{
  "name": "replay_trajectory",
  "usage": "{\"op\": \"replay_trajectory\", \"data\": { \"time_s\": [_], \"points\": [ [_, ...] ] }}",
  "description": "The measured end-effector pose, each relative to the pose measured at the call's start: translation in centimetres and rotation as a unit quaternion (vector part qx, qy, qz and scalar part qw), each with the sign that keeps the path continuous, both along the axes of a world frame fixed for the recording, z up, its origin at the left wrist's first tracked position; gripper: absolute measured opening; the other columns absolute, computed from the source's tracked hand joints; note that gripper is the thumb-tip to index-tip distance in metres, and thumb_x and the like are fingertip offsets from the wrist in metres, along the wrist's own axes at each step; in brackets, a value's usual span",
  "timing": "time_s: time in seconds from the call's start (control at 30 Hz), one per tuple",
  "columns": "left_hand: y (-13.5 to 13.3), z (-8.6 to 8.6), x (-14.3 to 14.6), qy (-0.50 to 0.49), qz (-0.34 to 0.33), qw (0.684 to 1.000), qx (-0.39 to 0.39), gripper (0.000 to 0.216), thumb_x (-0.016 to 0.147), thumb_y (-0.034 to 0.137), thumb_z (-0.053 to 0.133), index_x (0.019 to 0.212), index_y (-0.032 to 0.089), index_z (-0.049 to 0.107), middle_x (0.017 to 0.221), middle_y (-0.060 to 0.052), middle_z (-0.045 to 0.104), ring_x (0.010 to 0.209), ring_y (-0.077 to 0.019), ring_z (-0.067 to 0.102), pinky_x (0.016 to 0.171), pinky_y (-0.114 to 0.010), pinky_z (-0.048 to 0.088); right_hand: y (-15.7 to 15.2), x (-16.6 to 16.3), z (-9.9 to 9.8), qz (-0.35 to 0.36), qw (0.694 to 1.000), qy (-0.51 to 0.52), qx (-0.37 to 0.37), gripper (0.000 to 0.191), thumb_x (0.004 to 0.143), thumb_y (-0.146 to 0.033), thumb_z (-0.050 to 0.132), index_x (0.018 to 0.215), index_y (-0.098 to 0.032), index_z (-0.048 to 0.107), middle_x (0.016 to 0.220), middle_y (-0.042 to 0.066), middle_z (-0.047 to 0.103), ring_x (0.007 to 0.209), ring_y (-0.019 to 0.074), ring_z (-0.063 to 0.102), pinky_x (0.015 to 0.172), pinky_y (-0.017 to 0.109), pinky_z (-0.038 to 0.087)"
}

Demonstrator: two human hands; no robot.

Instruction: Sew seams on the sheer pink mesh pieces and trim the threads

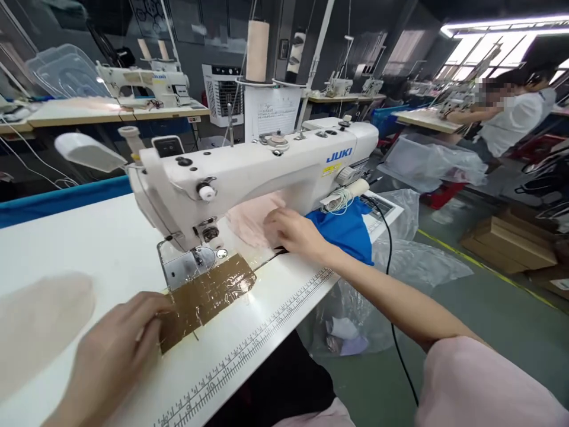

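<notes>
A white JUKI sewing machine [249, 172] stands on the white table. Beneath its arm my right hand [293, 232] has its bent fingers closed on the edge of a pale pink fabric piece [251, 220]. My left hand [120, 350], blurred by motion, is low in front of the needle area, fingers curled at the left end of a brown taped plate [213, 296]. Whether those fingers pinch anything is unclear. Left of that hand, a pale, oval-shaped fabric piece [40, 323] lies blurred on the tabletop. The presser foot [198, 256] is over the metal needle plate [184, 270].
Blue cloth [344, 231] and a coil of cord [338, 201] lie at the machine's right end. A black cable [391, 284] hangs past the table edge. A ruler strip [249, 350] runs along the front. Cardboard boxes [511, 243] and a seated person [511, 118] are at right.
</notes>
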State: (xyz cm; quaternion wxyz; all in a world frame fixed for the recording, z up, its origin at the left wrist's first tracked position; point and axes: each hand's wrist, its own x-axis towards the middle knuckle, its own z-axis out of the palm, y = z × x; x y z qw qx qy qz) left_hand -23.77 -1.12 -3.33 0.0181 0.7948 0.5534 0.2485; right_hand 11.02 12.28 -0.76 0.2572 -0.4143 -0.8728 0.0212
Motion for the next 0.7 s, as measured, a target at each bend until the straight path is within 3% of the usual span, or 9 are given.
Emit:
{"op": "replay_trajectory", "data": {
  "time_s": [0.13,0.3,0.47,0.6,0.7],
  "points": [
    [0.8,0.0,5.2,0.051,-0.050,0.993,0.092,0.020,0.090,0.020,0.044,0.093,0.027,0.062,0.099,0.001,0.073,0.080,-0.0184,0.069,0.069,-0.029,0.051,2.3,0.5,0.2,0.015,1.000,0.014,-0.007,0.046,0.076,0.002,0.047,0.111,-0.019,0.067,0.117,0.010,0.064,0.106,0.0248,0.058,0.086,0.036,0.046],
    [0.9,0.3,6.5,0.058,-0.023,0.993,0.104,0.024,0.091,0.017,0.042,0.090,0.025,0.065,0.096,-0.001,0.074,0.081,-0.0174,0.070,0.067,-0.027,0.052,3.5,-1.0,0.1,0.046,0.994,0.092,-0.046,0.020,0.086,-0.012,0.053,0.084,-0.018,0.071,0.115,0.010,0.066,0.095,0.0219,0.062,0.085,0.036,0.044],
    [0.7,0.7,6.4,0.056,-0.006,0.996,0.076,0.026,0.092,0.018,0.040,0.090,0.024,0.065,0.099,-0.002,0.073,0.084,-0.0170,0.070,0.067,-0.026,0.053,4.5,-1.1,0.1,0.056,0.976,0.199,-0.073,0.027,0.083,-0.008,0.042,0.096,-0.011,0.065,0.103,0.012,0.069,0.093,0.0191,0.065,0.082,0.032,0.050],
    [0.9,0.4,6.4,0.064,-0.019,0.994,0.087,0.026,0.092,0.016,0.041,0.094,0.025,0.065,0.100,-0.001,0.073,0.085,-0.0168,0.070,0.068,-0.026,0.053,4.9,-0.6,0.3,0.125,0.959,0.234,-0.102,0.043,0.075,0.000,0.034,0.106,-0.010,0.062,0.110,0.011,0.070,0.102,0.0155,0.067,0.090,0.029,0.052],
    [1.2,-0.1,6.0,0.077,-0.046,0.986,0.139,0.025,0.092,0.014,0.042,0.096,0.023,0.065,0.099,-0.001,0.073,0.085,-0.0157,0.069,0.069,-0.024,0.052,5.1,-0.2,0.3,0.181,0.950,0.222,-0.123,0.053,0.072,0.001,0.034,0.115,-0.014,0.061,0.117,0.007,0.069,0.105,0.0126,0.067,0.090,0.026,0.053]
  ]
}}
